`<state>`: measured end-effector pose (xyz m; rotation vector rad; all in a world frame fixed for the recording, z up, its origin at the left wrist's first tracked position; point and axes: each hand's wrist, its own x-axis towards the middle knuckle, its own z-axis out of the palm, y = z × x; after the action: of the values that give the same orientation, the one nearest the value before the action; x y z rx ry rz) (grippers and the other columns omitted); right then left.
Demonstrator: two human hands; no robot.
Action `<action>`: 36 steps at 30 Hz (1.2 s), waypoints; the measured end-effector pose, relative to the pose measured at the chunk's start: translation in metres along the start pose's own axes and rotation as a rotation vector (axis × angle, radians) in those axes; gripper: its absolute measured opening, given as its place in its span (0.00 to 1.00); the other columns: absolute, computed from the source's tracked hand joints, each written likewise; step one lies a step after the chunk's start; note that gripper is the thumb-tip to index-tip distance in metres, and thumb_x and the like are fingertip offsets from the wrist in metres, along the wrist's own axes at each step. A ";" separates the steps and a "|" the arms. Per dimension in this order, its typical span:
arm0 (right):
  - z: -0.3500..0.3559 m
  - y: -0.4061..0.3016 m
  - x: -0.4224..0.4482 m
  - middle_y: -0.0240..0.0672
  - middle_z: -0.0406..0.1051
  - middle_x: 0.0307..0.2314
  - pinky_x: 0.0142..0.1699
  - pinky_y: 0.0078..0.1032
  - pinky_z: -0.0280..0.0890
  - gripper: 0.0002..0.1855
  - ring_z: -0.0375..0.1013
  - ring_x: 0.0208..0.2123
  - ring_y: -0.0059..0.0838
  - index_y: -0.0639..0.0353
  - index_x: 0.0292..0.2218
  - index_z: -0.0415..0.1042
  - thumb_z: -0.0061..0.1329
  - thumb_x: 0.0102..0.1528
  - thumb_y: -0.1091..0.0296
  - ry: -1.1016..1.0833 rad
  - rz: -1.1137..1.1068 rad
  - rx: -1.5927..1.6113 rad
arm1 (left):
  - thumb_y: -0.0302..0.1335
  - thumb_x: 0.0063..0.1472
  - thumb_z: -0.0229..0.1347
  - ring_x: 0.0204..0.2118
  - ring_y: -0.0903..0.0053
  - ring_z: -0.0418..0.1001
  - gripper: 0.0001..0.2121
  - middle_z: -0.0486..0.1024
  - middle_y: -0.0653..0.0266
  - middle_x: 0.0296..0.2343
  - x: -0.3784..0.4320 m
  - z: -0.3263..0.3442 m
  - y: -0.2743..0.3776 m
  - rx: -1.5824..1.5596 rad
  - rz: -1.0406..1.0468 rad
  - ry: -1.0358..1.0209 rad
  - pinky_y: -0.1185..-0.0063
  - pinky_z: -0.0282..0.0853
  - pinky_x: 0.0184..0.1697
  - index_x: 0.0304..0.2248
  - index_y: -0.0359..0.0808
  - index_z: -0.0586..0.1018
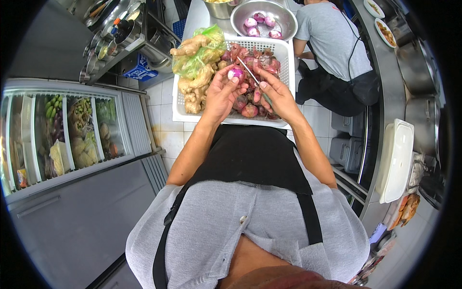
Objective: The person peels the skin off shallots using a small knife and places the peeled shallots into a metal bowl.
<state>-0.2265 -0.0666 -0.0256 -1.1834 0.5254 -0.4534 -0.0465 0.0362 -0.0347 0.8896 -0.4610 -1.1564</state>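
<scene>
My left hand (223, 92) holds a partly peeled red onion (236, 74) in its fingers. In my right hand (276, 92) is a small knife (249, 71), its blade pointing up and left beside the onion. Both hands are above a white plastic basket (287, 72). Unpeeled red onions (249, 110) and loose skins (265, 59) lie inside it on the right. Ginger roots (195, 85) fill its left side, with a green plastic bag (202, 54) among them. Beyond the basket, several peeled onions (251, 23) rest in a perforated metal colander (290, 27).
A metal pot (220, 9) stands left of the colander. At the right, a co-worker (334, 39) bends low near a steel counter (388, 76) bearing dishes and a white lidded tub (397, 162). A glass-fronted fridge (65, 133) and a shelf with pans (119, 54) are at the left.
</scene>
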 end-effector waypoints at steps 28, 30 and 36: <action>0.003 -0.005 -0.008 0.25 0.68 0.24 0.22 0.14 0.55 0.25 0.59 0.18 0.11 0.48 0.66 0.61 0.41 0.71 0.61 -0.095 0.020 0.044 | 0.34 0.75 0.45 0.37 0.79 0.74 0.18 0.78 0.63 0.41 -0.004 0.003 -0.002 -0.077 -0.067 -0.101 0.80 0.69 0.40 0.58 0.35 0.69; 0.003 -0.005 -0.008 0.26 0.68 0.24 0.21 0.14 0.55 0.25 0.59 0.17 0.11 0.48 0.66 0.61 0.41 0.71 0.62 -0.097 0.036 0.044 | 0.35 0.75 0.45 0.38 0.79 0.73 0.17 0.78 0.64 0.41 -0.004 0.002 -0.002 -0.080 -0.066 -0.106 0.80 0.68 0.40 0.57 0.35 0.70; 0.006 -0.010 -0.008 0.25 0.69 0.26 0.22 0.14 0.56 0.26 0.61 0.20 0.11 0.51 0.67 0.60 0.42 0.70 0.64 -0.098 -0.012 0.034 | 0.35 0.75 0.45 0.38 0.80 0.72 0.15 0.77 0.67 0.42 -0.007 0.001 -0.003 -0.094 -0.125 -0.122 0.80 0.68 0.40 0.53 0.35 0.72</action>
<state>-0.2298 -0.0607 -0.0134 -1.1708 0.4248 -0.4103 -0.0515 0.0416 -0.0355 0.7782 -0.4514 -1.3418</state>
